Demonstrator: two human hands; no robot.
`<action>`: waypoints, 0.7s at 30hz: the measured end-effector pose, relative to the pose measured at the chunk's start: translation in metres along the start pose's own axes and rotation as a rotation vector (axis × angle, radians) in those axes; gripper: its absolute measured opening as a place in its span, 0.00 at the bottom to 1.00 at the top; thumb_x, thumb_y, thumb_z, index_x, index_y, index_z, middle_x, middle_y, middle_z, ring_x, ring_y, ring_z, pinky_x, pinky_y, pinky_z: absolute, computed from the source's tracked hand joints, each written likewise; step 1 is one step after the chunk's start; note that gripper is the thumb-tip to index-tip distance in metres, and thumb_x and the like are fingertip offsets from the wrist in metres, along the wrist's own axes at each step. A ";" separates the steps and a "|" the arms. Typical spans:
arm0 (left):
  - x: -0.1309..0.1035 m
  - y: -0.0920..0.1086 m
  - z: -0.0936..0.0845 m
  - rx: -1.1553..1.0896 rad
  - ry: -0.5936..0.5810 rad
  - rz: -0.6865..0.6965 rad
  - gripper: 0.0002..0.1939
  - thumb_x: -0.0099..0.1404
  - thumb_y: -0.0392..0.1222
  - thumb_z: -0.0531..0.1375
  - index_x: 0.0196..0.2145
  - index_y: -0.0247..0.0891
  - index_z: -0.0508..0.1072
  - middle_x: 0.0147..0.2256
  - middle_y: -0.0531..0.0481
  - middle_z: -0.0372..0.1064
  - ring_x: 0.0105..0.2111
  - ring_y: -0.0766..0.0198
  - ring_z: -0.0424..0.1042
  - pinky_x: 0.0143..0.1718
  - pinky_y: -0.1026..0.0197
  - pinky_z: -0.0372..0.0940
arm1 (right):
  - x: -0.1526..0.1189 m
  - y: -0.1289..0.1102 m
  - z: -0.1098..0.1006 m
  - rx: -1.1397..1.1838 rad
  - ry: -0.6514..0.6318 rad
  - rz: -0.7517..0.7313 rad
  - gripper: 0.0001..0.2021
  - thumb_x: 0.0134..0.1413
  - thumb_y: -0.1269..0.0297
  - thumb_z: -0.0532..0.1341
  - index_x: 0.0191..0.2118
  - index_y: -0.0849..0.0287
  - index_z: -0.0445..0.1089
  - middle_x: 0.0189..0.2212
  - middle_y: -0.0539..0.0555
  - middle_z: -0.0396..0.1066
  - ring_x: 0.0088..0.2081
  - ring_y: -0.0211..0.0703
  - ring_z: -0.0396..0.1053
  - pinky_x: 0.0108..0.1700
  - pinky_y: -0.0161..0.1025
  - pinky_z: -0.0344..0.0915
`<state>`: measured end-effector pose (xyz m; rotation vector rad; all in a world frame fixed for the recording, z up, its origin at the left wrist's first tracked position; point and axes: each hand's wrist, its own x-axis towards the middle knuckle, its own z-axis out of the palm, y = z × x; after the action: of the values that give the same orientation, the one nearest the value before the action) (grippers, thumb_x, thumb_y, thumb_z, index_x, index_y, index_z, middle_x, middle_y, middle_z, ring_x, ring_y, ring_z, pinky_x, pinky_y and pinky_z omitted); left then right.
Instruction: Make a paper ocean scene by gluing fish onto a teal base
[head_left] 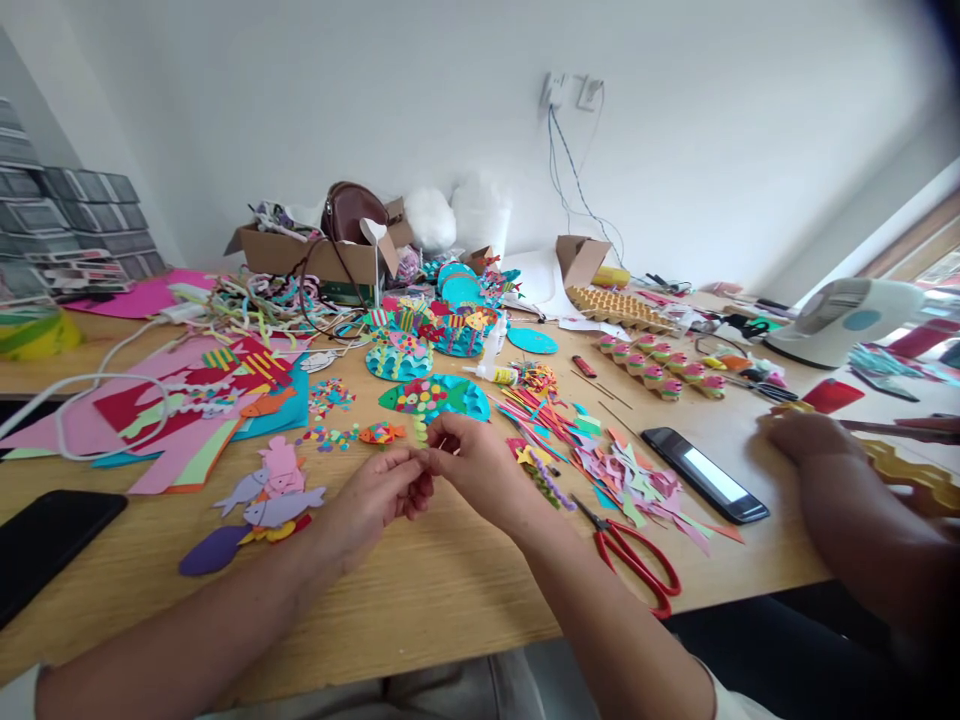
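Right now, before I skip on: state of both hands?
Left hand: closed in a pinch, fingertips at the right's; anything held can't be told.
Right hand: also pinched closed; contents can't be told.

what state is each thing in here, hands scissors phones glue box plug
left hand, fingers curled in
right hand, fingertips pinched, meeting the left hand's
red scissors, lying flat, blades apparently closed
right phone, face up, bright patch on screen
left phone, lying flat, dark
rear glue bottle, upright
front glue bottle, on its side
cardboard box, open, filled
charger, plugged in
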<state>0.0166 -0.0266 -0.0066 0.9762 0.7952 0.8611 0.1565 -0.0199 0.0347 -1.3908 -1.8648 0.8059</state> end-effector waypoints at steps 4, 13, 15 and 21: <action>0.000 -0.001 -0.002 0.074 0.042 -0.025 0.16 0.52 0.51 0.62 0.27 0.37 0.64 0.22 0.55 0.65 0.20 0.71 0.63 0.21 0.67 0.54 | -0.001 -0.003 0.005 -0.100 0.019 -0.012 0.07 0.46 0.76 0.59 0.24 0.59 0.62 0.20 0.45 0.63 0.24 0.34 0.60 0.26 0.31 0.52; 0.001 -0.002 -0.002 0.109 0.080 -0.002 0.12 0.53 0.47 0.59 0.22 0.36 0.62 0.17 0.57 0.60 0.18 0.72 0.58 0.19 0.67 0.50 | -0.001 -0.004 0.008 -0.144 -0.012 -0.034 0.08 0.42 0.78 0.56 0.23 0.57 0.60 0.20 0.47 0.63 0.24 0.36 0.61 0.26 0.33 0.51; 0.000 -0.002 0.000 0.074 0.099 -0.024 0.11 0.51 0.45 0.60 0.21 0.37 0.62 0.17 0.58 0.59 0.17 0.73 0.56 0.19 0.67 0.49 | -0.001 -0.004 0.008 -0.150 -0.014 -0.039 0.08 0.41 0.79 0.56 0.23 0.57 0.60 0.20 0.47 0.63 0.24 0.37 0.61 0.26 0.33 0.51; -0.004 0.003 0.006 -0.144 0.169 -0.134 0.07 0.50 0.39 0.57 0.20 0.36 0.62 0.16 0.58 0.58 0.16 0.74 0.54 0.18 0.69 0.48 | -0.003 0.000 0.010 -0.129 -0.013 -0.136 0.08 0.42 0.79 0.55 0.22 0.58 0.61 0.20 0.47 0.63 0.24 0.36 0.59 0.27 0.33 0.51</action>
<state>0.0188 -0.0313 -0.0010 0.7221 0.9186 0.8794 0.1488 -0.0237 0.0286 -1.3212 -2.0276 0.6383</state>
